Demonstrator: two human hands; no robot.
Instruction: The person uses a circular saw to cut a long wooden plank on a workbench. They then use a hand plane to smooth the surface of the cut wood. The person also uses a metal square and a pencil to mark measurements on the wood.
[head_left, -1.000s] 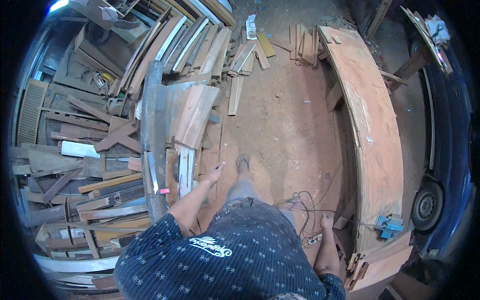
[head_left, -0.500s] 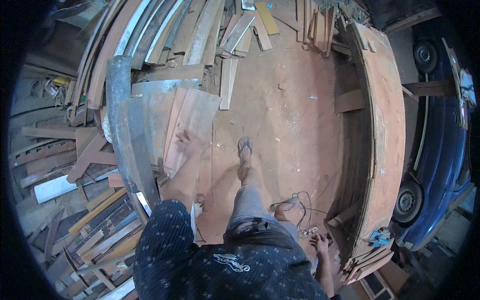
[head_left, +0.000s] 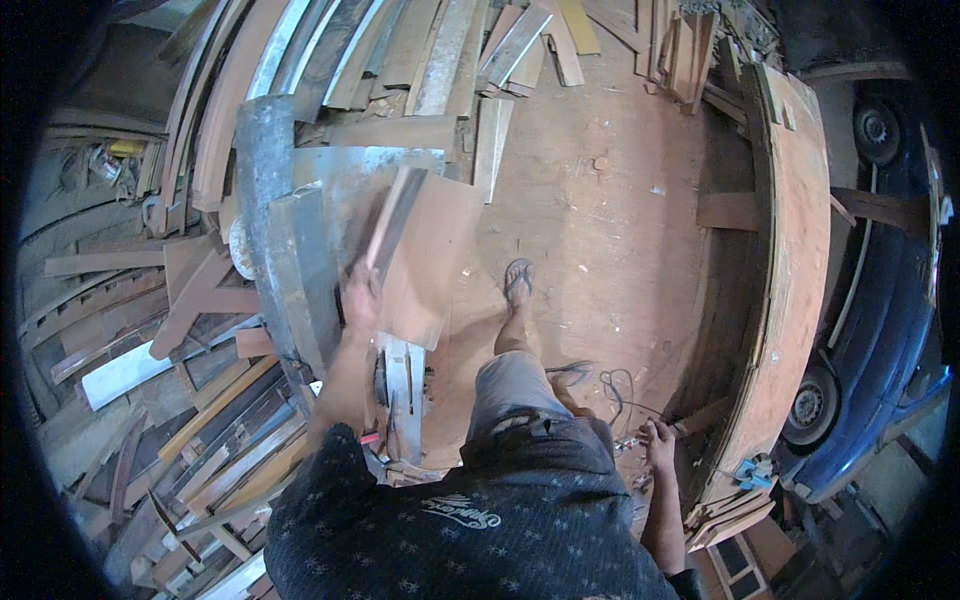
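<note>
A wide, flat wooden board (head_left: pixel 432 255) is raised at a tilt, its near corner over the floor. Along its left side runs a narrower strip (head_left: pixel 393 225) with a dark face. My left hand (head_left: pixel 361 295) is closed on the left edge of these pieces, slightly blurred. Below them a metal surface with slots (head_left: pixel 402 385) shows beside my left forearm. My right hand (head_left: pixel 657 443) hangs low at the right, fingers loosely curled and partly apart, with nothing visible in it. A dark cable (head_left: pixel 617 390) lies on the floor near it.
Weathered planks (head_left: pixel 290 270) and a pale blue-grey panel (head_left: pixel 345 170) lie left of the boards. Scrap wood (head_left: pixel 225 430) is heaped at the left, more planks (head_left: pixel 430 60) ahead. A long wooden bench (head_left: pixel 790 260) runs along the right, with a blue car (head_left: pixel 890 310) beyond.
My left hand, earlier resting over the boards, now grips their left edge. The boards have been lifted and turned, uncovering the slotted metal surface. My right hand has risen slightly.
</note>
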